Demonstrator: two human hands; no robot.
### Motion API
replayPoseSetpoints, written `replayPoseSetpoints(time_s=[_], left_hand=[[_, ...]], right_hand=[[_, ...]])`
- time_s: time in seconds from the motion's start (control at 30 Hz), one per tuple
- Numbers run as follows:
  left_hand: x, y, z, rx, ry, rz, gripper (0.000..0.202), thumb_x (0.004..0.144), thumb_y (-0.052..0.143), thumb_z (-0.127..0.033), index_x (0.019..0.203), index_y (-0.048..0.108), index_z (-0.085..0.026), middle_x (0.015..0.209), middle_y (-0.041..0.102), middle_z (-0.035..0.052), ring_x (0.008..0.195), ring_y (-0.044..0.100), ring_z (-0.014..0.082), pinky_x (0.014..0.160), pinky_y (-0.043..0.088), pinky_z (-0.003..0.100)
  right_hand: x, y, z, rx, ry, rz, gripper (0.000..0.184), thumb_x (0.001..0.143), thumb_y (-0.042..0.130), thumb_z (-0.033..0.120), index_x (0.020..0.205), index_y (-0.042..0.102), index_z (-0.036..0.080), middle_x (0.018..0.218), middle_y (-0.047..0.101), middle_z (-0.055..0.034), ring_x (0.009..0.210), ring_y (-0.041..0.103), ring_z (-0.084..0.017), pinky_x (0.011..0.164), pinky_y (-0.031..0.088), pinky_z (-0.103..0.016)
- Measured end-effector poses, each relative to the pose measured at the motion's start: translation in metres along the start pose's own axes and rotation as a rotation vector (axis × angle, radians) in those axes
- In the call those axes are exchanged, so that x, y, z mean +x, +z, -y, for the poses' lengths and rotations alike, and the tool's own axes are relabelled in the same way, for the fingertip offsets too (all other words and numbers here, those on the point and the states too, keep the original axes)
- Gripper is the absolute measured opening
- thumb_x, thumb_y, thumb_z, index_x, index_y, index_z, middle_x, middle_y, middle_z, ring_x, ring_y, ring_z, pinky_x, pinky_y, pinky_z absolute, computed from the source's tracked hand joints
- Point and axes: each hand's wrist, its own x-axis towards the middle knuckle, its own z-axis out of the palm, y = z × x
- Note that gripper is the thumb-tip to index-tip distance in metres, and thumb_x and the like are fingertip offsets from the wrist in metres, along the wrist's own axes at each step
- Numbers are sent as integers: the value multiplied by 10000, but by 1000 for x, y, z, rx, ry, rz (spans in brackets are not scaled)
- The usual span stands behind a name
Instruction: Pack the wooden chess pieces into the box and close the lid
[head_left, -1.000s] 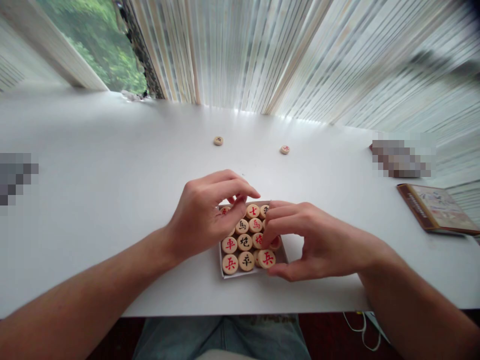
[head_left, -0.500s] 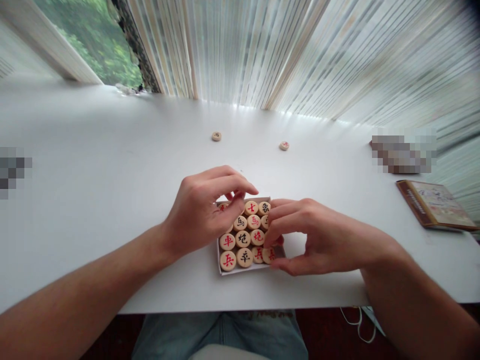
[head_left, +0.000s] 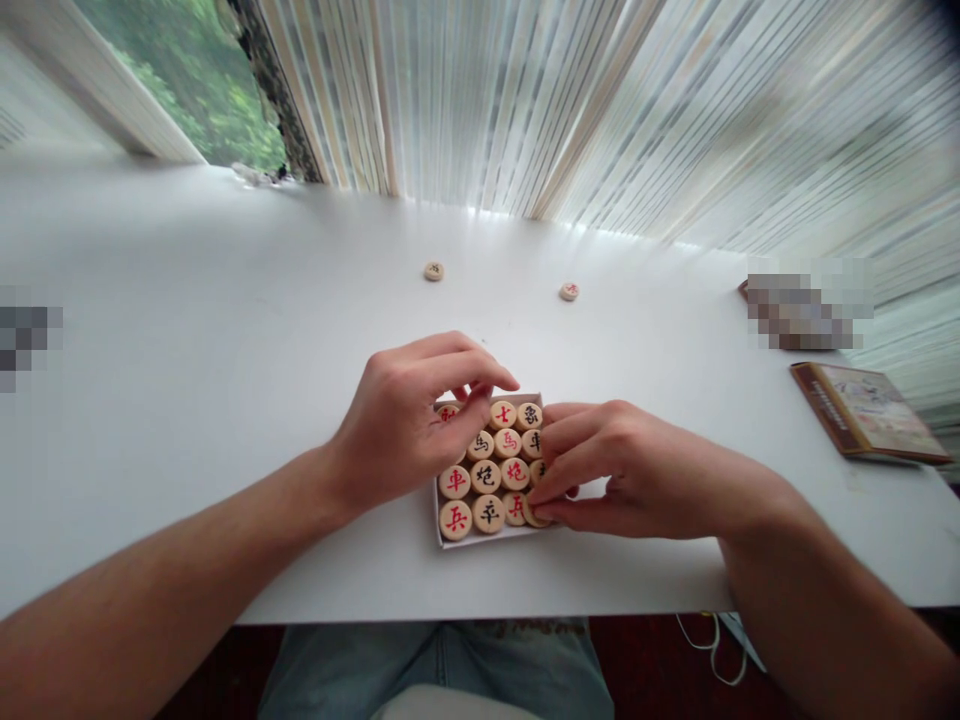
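A shallow white box point(head_left: 480, 541) full of round wooden Chinese chess pieces stands near the table's front edge. Red or black characters mark the pieces, such as a red one point(head_left: 456, 520) at the front left corner. My left hand point(head_left: 420, 405) hovers over the box's far left part, holding nothing visible, its index finger stretched out; it hides some pieces. At the front right corner, my right hand point(head_left: 607, 470) pinches a Chinese chess piece point(head_left: 534, 516) between thumb and fingers. That piece is tilted and overlaps a red piece point(head_left: 516, 508). My right fingers cover the box's right side.
Two loose pieces lie farther back on the white table point(head_left: 262, 330): a black-marked one point(head_left: 433, 271) and a red-marked one point(head_left: 569, 292). A brown illustrated box or booklet point(head_left: 870, 410) lies at the right, with a blurred item behind it. Striped curtains point(head_left: 480, 110) hang along the back.
My right thumb and fingers have closed on the front right piece, which now tilts and shows less of its face. My left hand has barely moved.
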Motion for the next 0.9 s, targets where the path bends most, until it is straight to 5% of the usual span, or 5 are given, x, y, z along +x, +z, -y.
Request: replayPoseSetpoints(time_s=[0.9], left_hand=[[0, 0, 0, -3, -14, 1, 235, 907, 619, -23, 925, 785, -188, 919, 799, 30, 821, 740, 155, 756, 582, 286]], right_hand=[[5, 8, -1, -21, -59, -97, 125, 986, 727, 102, 894, 794, 154, 823, 747, -45, 839, 644, -181, 810, 508, -289]])
